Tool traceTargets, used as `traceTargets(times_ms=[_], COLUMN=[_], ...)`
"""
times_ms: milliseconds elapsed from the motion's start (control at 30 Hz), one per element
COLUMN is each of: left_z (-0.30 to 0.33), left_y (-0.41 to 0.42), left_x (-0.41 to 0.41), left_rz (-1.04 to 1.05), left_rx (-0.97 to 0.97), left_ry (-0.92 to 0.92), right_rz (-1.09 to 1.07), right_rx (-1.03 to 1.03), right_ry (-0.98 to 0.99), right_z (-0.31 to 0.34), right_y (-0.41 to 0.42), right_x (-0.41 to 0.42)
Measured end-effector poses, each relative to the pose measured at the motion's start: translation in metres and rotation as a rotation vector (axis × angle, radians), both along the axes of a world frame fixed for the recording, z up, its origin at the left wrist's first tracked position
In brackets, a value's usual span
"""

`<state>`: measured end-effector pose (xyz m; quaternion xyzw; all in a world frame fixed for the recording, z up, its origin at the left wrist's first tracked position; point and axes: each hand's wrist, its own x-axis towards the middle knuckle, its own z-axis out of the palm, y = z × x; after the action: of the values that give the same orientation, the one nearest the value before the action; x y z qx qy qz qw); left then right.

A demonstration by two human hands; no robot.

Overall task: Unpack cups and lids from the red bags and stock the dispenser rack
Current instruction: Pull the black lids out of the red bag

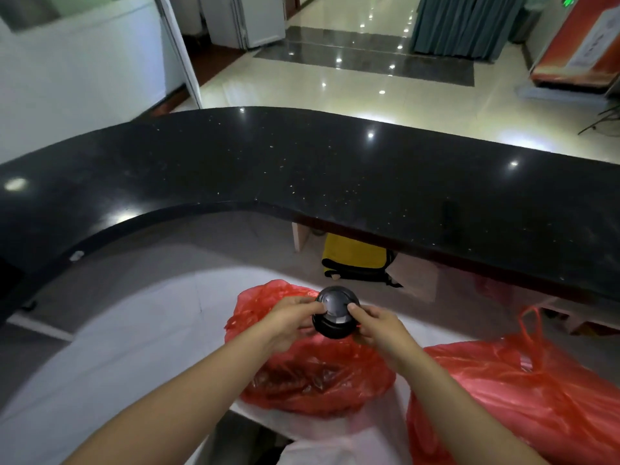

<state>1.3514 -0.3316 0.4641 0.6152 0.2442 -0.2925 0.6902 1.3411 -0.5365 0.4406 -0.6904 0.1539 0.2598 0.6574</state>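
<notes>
A short stack of black round lids [335, 313] is held up over an open red plastic bag [312, 374] on the white desk [134, 347]. My left hand [292, 320] grips the stack from the left, thumb on the top lid. My right hand [375, 327] grips it from the right, thumb on the top too. A second red bag [523, 397] with knotted handles lies at the right. The dark contents of the first bag show through the plastic. No dispenser rack is in view.
A curved black stone counter [302, 169] runs across above the desk. Under it stands a yellow and black bag [355, 260]. Beyond the counter lies a shiny tiled floor [335, 88] with a red stand [577, 45] at the far right.
</notes>
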Motion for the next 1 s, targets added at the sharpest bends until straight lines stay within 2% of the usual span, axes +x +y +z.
traceTargets(times_ms=[167, 333, 533, 700, 800, 900, 1000], left_z=[0.012, 0.007, 0.007, 0.004, 0.0, -0.005, -0.011], left_y=[0.03, 0.075, 0.151, 0.216, 0.256, 0.297, 0.333], left_x=[-0.04, -0.1, -0.204, -0.306, -0.377, -0.456, -0.527], left_rz=[0.102, 0.394, 0.678, 0.805, 0.884, 0.898, 0.821], left_rx=[-0.005, 0.091, 0.13, 0.147, 0.27, 0.526, 0.807], left_ry=[-0.129, -0.128, -0.121, -0.141, -0.128, -0.075, -0.048], right_rz=[0.086, 0.303, 0.675, 0.817, 0.928, 0.997, 1.045], right_rx=[0.129, 0.133, 0.227, 0.136, 0.09, 0.045, -0.022], right_ry=[0.02, -0.01, 0.05, 0.096, 0.11, 0.137, 0.114], right_z=[0.003, -0.009, -0.002, 0.002, 0.004, -0.001, -0.011], right_y=[0.024, 0.096, 0.188, 0.28, 0.339, 0.392, 0.441], right_x=[0.01, -0.002, -0.064, -0.132, -0.189, -0.252, -0.307])
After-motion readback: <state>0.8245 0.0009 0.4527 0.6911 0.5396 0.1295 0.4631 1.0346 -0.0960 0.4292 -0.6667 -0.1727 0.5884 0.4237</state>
